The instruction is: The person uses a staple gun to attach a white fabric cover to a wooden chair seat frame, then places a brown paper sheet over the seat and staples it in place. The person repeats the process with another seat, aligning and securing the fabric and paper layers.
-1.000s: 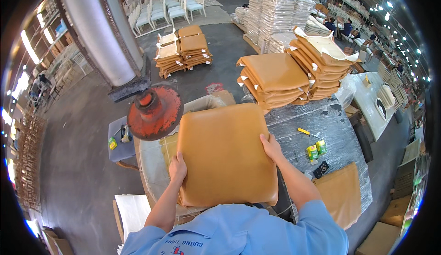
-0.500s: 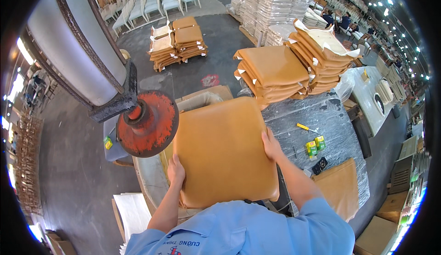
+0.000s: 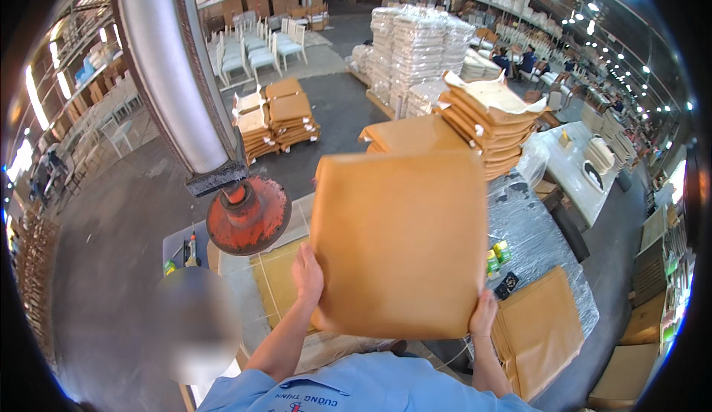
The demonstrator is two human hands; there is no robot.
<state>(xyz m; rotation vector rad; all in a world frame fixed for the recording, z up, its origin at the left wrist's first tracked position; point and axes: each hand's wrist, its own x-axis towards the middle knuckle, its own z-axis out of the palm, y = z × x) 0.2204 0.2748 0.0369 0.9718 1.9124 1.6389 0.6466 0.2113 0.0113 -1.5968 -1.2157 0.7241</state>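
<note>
I hold a tan leather-covered seat cushion up in front of me, its smooth padded face showing. My left hand grips its left edge and my right hand its lower right edge. The fingers behind the cushion are partly hidden. To its left, a worn red round press disc hangs from a tall metal column. Below the disc lies a worktop with a yellowish panel, partly covered by my left arm and the cushion.
Tan cushions are stacked behind on the plastic-wrapped table. Small green-yellow boxes and flat tan leather pieces lie at right. Another cushion stack stands on the floor. A blurred shape at lower left cannot be made out.
The cushion has been lifted and shifted right, away from the red disc, uncovering the yellowish panel. My right hand has slid from its upper right edge to near the lower right corner.
</note>
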